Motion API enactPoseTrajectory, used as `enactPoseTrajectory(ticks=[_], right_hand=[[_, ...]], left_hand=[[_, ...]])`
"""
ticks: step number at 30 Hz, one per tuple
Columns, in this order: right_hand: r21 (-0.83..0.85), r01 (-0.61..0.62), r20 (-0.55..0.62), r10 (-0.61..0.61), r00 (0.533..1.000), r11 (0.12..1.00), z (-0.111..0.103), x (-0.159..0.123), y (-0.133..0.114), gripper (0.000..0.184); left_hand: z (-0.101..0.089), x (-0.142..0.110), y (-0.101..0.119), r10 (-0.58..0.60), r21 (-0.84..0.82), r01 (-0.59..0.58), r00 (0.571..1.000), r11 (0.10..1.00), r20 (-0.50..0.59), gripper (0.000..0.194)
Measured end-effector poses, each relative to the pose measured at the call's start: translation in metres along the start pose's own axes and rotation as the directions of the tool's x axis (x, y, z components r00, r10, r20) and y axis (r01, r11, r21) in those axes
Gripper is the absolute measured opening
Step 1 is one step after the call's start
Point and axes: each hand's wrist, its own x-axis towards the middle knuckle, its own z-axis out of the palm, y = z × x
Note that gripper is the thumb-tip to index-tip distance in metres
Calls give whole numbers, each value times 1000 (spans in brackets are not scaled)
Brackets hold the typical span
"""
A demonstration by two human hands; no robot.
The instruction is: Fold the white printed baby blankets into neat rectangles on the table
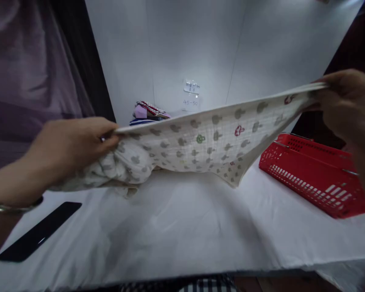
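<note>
A cream muslin cloth (194, 146) printed with grey, red and green mushroom-like shapes is stretched between my hands above the white-covered table. My left hand (75, 140) is closed on its upper edge at the left, thumb and fingers pinched together. Higher up at the right, my right hand (342, 99) grips the other end of that edge, slightly blurred. Between them the top edge runs taut, rising to the right. Below my left hand the fabric bunches in loose folds, while a corner hangs down right of the middle.
A red plastic basket (316, 174) stands on the white sheet (182, 227) at the right. Folded cloths (147, 111) are stacked at the back, partly hidden. A flat black object (40, 231) lies front left. Paper labels (191, 95) are on the white back panel (194, 48).
</note>
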Motion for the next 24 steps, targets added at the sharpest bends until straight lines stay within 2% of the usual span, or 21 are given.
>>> enactPoseTrajectory(ticks=[3, 7, 9, 11, 12, 14, 16, 17, 18, 19, 20, 22, 24], right_hand=[[37, -80, 64, 78, 995, 996, 18, -12, 32, 17], [31, -186, 224, 174, 959, 982, 58, -24, 77, 19], [7, -260, 336, 243, 910, 966, 88, -26, 100, 20], [-61, -354, 425, 345, 837, 933, 123, -23, 120, 20], [-97, -388, 446, 388, 806, 917, 141, -17, 128, 20], [-139, -415, 431, 432, 792, 899, 173, 2, 141, 21], [-145, -407, 363, 431, 826, 902, 195, 33, 148, 26], [-146, -387, 313, 414, 855, 910, 200, 51, 150, 28], [-146, -359, 246, 386, 889, 922, 202, 70, 151, 30], [-137, -293, 159, 313, 937, 946, 201, 88, 151, 31], [-141, -244, 68, 255, 965, 960, 197, 104, 151, 31], [-168, -147, -68, 137, 988, 975, 183, 126, 150, 33], [-211, -89, -126, 63, 990, 973, 166, 132, 149, 32]], left_hand=[[44, -5, -1, 28, 114, -41, 993, 993, 116, 36], [106, 7, -6, 98, 67, -129, 934, 989, 344, 33], [126, 28, -5, 101, 84, -145, 914, 986, 393, 32], [134, 61, -1, 79, 135, -138, 925, 981, 371, 32], [133, 81, 3, 74, 159, -133, 941, 978, 331, 33], [123, 123, 11, 71, 192, -110, 978, 975, 197, 41], [102, 164, 19, 126, 212, -137, 990, 968, 64, 62], [89, 182, 24, 110, 228, -102, 994, 968, -22, 73], [75, 196, 27, 101, 243, -79, 992, 967, -78, 80], [61, 208, 31, 98, 256, -57, 984, 965, -149, 82], [48, 215, 34, 94, 268, -27, 966, 963, -241, 81], [27, 220, 39, 80, 275, 20, 934, 961, -348, 74], [17, 212, 42, 75, 247, 31, 910, 968, -409, 62]])
